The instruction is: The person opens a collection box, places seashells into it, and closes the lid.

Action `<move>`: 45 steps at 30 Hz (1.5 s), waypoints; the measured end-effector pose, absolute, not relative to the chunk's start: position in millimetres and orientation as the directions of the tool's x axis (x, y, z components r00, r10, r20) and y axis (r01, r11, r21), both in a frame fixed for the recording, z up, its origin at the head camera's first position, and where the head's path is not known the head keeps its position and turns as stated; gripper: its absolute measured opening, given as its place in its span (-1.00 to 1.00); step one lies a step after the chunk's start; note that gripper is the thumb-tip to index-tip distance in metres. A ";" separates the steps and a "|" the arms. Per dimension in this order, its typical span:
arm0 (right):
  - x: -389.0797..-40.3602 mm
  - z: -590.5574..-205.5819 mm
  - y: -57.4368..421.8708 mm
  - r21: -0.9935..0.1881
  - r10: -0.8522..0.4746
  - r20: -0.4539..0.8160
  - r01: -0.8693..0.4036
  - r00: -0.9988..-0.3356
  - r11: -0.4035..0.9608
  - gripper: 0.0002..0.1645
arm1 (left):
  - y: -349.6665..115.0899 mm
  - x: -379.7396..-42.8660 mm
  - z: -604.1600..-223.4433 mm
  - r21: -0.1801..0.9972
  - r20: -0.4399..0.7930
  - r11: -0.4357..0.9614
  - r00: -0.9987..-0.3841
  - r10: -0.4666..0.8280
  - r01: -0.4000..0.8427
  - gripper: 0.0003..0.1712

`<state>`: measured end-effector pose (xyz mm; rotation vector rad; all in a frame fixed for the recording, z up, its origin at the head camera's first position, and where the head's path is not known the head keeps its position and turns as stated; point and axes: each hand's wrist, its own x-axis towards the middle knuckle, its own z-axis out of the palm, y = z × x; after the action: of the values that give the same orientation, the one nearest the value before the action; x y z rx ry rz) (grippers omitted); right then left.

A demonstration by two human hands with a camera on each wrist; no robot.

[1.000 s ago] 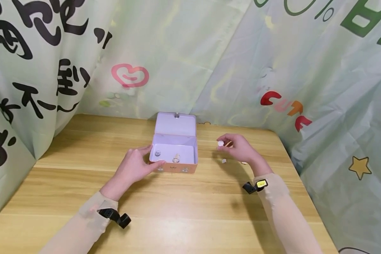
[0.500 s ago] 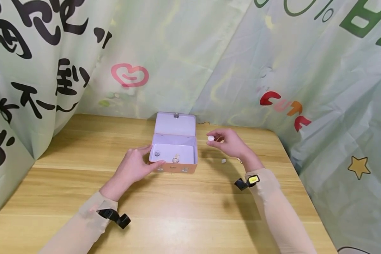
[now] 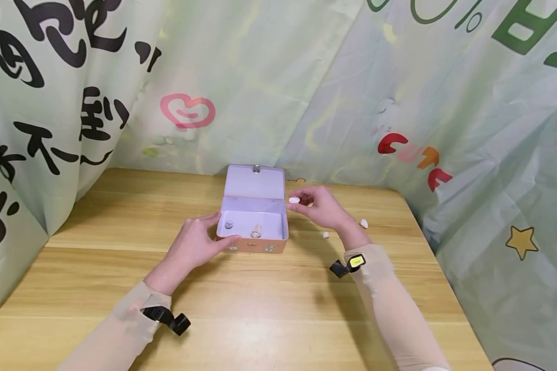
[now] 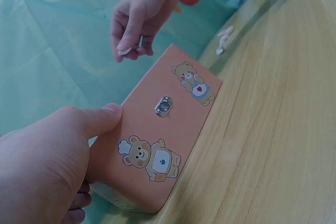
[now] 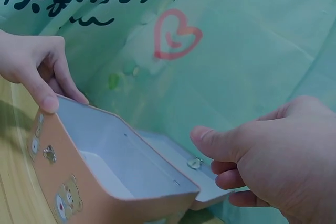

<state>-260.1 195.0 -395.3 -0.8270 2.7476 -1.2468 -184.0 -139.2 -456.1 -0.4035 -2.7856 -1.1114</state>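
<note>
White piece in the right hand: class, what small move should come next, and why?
Probably carry the white piece left, over the open bear-print box: the right hand pinches it near the box's right side, the left hand holds the box, and trinkets lie inside.

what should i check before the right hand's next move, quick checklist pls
Lid open: ok.
Left hand holding the bear-print box: ok, at its left side.
Right hand pinching the white piece: ok.
White piece over the box opening: not ok, it appears just off the right edge.
Bare floor inside the box: ok, around two small items.
Firmness of the pinch: cannot tell.
</note>
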 end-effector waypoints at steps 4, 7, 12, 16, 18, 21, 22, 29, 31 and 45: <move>-262.1 -396.5 186.4 -0.710 -0.475 0.197 -0.459 -0.858 0.534 -0.77 | -139.9 -184.2 -456.4 0.657 0.208 0.697 -0.957 0.200 0.288 0.08; -262.7 -398.2 180.4 -0.720 -0.487 0.205 -0.468 -0.849 0.513 -0.78 | -140.3 -184.1 -456.8 0.651 0.221 0.698 -0.954 0.202 0.299 0.08; -262.9 -400.2 172.4 -0.740 -0.499 0.206 -0.468 -0.842 0.483 -0.82 | -139.7 -184.2 -457.5 0.643 0.246 0.697 -0.947 0.204 0.318 0.03; -263.7 -401.2 167.8 -0.743 -0.499 0.201 -0.463 -0.843 0.484 -0.82 | -139.1 -184.7 -459.1 0.643 0.254 0.693 -0.944 0.209 0.327 0.02; -264.2 -401.4 165.6 -0.739 -0.500 0.198 -0.463 -0.843 0.488 -0.81 | -139.0 -184.4 -459.5 0.643 0.259 0.691 -0.943 0.211 0.331 0.01; -265.2 -401.4 162.1 -0.733 -0.509 0.201 -0.473 -0.837 0.489 -0.77 | -139.0 -184.3 -459.6 0.641 0.267 0.690 -0.940 0.212 0.337 0.00; -265.6 -401.3 161.1 -0.731 -0.511 0.204 -0.477 -0.835 0.487 -0.77 | -139.2 -184.4 -459.7 0.639 0.269 0.690 -0.939 0.213 0.339 0.00; -267.7 -401.9 154.9 -0.729 -0.516 0.207 -0.483 -0.831 0.486 -0.75 | -139.8 -185.7 -461.0 0.638 0.268 0.689 -0.938 0.220 0.344 0.00; -267.4 -401.5 152.8 -0.731 -0.516 0.199 -0.477 -0.833 0.488 -0.74 | -139.9 -185.8 -460.9 0.636 0.269 0.690 -0.937 0.220 0.345 0.00; -269.7 -405.6 134.0 -0.724 -0.551 0.193 -0.497 -0.812 0.479 -0.77 | -140.0 -185.5 -461.3 0.640 0.273 0.689 -0.939 0.211 0.341 0.02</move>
<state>-269.7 134.0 -405.6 -0.9384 2.6441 -1.2600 -185.5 -140.0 -461.3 -0.4488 -2.7215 -1.0839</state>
